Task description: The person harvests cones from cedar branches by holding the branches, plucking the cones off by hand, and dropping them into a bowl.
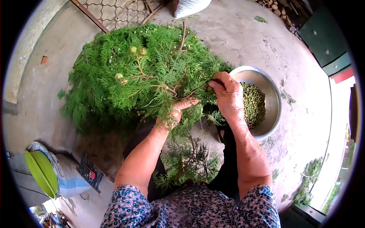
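Observation:
A leafy green branch (167,88) with a few round cones (133,49) spreads over a large heap of similar greenery (91,76). My left hand (176,114) is closed round the branch's stem from below, partly covered by leaves. To its right, my right hand (227,93) pinches at the tip of a twig, thumb and forefinger together; a small greenish cone seems to be between them, partly hidden. Just beside that hand stands a metal basin (273,108) holding a pile of small green cones (253,106).
Cut sprigs (190,159) lie between my legs. A white sack (190,7) and a metal grate (118,13) are at the top, firewood (279,7) at the upper right. On the left are a green basin (41,173) and a bag (72,178).

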The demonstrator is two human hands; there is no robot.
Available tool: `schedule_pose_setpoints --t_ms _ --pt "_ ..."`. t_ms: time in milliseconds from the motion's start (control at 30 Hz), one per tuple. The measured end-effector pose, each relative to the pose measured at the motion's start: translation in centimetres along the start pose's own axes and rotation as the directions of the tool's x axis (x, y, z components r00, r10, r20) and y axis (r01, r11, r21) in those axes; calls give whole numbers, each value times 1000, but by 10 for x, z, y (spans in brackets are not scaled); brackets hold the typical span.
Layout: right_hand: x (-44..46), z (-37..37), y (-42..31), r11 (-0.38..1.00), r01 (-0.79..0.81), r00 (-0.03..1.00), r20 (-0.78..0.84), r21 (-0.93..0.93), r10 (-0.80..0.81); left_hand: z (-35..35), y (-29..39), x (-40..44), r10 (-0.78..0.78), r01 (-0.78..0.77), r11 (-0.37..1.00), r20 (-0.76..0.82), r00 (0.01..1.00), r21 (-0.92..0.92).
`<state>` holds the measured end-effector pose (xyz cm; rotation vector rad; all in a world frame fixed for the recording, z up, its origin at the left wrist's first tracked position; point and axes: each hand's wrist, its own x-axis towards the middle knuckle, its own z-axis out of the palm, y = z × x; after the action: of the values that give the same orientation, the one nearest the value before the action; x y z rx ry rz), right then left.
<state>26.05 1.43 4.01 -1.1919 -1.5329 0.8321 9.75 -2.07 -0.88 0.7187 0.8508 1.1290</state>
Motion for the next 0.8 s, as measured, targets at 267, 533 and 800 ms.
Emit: schedule_pose_setpoints --t_ms 267,533,800 --pt "3 -2 -1 984 65 994 -71 -165 -77 15 10 -4 155 -156 988 67 986 8" --pt "1 3 -5 985 -150 985 -75 81 156 30 14 -8 120 -133 991 -257 959 -33" --pt "-2 9 -4 891 -316 933 -64 327 354 33 14 -7 94 -99 995 -170 981 -21"
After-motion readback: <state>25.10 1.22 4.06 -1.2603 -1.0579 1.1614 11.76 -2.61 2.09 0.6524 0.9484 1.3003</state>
